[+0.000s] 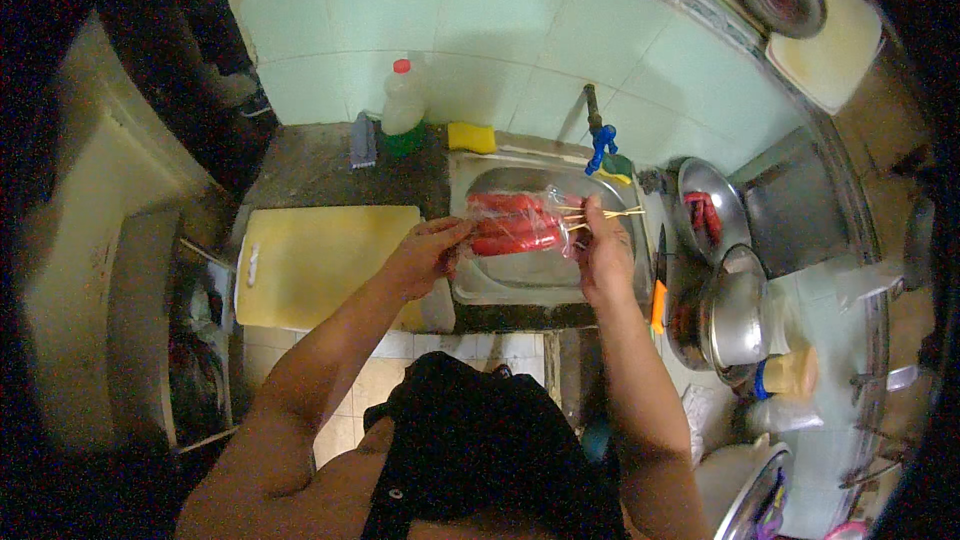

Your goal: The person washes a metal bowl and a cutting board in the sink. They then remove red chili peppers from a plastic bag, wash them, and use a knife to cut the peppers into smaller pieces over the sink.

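Over the metal sink [517,292] I hold a clear plastic bag [553,202] containing several red sausages [517,221] on thin wooden skewers [622,212]. My left hand [429,255] pinches the bag's left end near the sausage tips. My right hand [606,251] grips the other end, where the bag opening and the skewers are; some skewer ends stick out past my thumb. The palm side of each hand and part of the bag's right end are hidden from view.
Left of the sink lies a yellowish cutting board [330,262]. An orange-handled knife [659,300] rests at right, beside a metal bowl [731,202] with red pieces [703,216] and a metal pot [739,307]. A blue-handled faucet [600,146], yellow sponge [472,138] and plastic bottle [403,105] stand behind.
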{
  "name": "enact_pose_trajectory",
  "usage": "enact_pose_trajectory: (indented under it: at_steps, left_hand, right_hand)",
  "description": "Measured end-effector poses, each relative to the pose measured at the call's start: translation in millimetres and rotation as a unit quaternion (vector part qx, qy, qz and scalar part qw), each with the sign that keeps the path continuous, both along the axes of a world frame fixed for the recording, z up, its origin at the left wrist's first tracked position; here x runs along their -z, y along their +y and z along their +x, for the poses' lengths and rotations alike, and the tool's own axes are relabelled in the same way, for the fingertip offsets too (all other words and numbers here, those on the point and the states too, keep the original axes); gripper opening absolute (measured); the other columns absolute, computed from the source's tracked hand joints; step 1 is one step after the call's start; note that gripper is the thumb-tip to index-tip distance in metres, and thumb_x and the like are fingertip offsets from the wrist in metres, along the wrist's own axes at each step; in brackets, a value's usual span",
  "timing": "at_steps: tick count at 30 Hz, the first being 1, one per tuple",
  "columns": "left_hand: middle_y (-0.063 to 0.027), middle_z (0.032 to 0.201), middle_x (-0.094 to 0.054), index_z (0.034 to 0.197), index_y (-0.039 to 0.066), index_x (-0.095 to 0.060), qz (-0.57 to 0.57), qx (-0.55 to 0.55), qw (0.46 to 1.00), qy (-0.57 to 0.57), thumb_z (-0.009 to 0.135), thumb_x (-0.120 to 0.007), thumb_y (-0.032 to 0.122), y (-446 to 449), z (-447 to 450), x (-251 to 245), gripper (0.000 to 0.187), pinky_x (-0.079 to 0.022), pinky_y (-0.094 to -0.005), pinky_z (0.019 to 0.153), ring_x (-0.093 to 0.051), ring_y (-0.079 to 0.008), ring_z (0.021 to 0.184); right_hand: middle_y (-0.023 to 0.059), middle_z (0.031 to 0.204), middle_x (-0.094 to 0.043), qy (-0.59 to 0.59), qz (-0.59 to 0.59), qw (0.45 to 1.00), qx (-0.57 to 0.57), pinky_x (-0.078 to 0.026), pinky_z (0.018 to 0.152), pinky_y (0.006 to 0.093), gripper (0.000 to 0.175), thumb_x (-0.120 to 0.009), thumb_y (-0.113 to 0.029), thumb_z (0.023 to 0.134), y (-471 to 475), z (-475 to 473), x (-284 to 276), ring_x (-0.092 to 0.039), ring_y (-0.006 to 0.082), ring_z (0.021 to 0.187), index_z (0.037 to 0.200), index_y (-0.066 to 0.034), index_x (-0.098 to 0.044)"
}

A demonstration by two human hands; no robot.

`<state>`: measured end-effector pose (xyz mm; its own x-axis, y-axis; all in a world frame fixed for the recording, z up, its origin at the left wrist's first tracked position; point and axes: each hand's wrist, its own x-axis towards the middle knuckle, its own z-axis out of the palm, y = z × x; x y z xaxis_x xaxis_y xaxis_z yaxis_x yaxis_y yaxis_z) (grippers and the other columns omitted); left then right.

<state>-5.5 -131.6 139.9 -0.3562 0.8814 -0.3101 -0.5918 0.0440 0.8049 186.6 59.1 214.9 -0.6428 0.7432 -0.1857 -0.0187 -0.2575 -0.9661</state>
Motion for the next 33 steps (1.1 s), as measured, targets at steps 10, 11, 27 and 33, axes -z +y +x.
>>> enact_pose_trajectory:
  at_steps: [10,11,27,33]
  left_hand:
    - [-0.0053,0.092,-0.077,0.107,0.006,-0.074,-0.077,-0.098,0.978,0.165,0.097,-0.074,0.031,-23.6,-21.8,22.0,0.027,-0.053,-0.0277,0.054,-0.058,-0.0088,0.058]
    - [-0.006,0.093,-0.077,0.108,0.006,-0.074,-0.094,-0.106,0.975,0.17,0.097,-0.074,0.031,-30.8,-27.7,23.0,0.027,-0.053,-0.0278,0.054,-0.058,-0.009,0.059]
    - [-0.0243,0.138,-0.062,0.149,0.005,-0.052,-0.231,-0.165,0.613,0.737,0.083,-0.079,0.013,-110.2,-94.8,-3.8,0.071,-0.044,-0.0489,0.114,-0.056,-0.0413,0.133]
    - [-0.0177,0.143,-0.062,0.152,0.009,-0.052,-0.047,0.298,0.842,0.446,0.089,-0.081,0.048,49.9,-29.6,-43.2,0.08,-0.048,-0.0438,0.112,-0.063,-0.0329,0.128]
  right_hand:
    - [0.0084,0.096,-0.077,0.024,0.041,0.994,0.098,-0.06,0.069,0.0287,0.039,-0.059,-0.037,0.109,19.6,32.9,-17.3,-0.072,0.016,0.081,0.114,-0.002,-0.075]
    - [0.0085,0.097,-0.077,0.03,0.039,0.995,0.084,-0.06,0.069,0.0297,0.039,-0.059,-0.037,0.109,24.5,36.9,-16.9,-0.072,0.0163,0.081,0.115,-0.0016,-0.074]
    - [0.0118,0.105,-0.076,0.01,-0.004,0.994,0.105,-0.063,0.078,0.0346,0.041,-0.055,-0.036,0.11,33.7,79.4,17.1,-0.074,0.0202,0.087,0.121,0.001,-0.067]
    - [0.0096,0.099,-0.077,-0.013,-0.018,0.999,-0.042,-0.061,0.071,0.0287,0.037,-0.063,-0.035,0.107,22.4,44.0,4.1,-0.074,0.0165,0.085,0.115,0.0,-0.073]
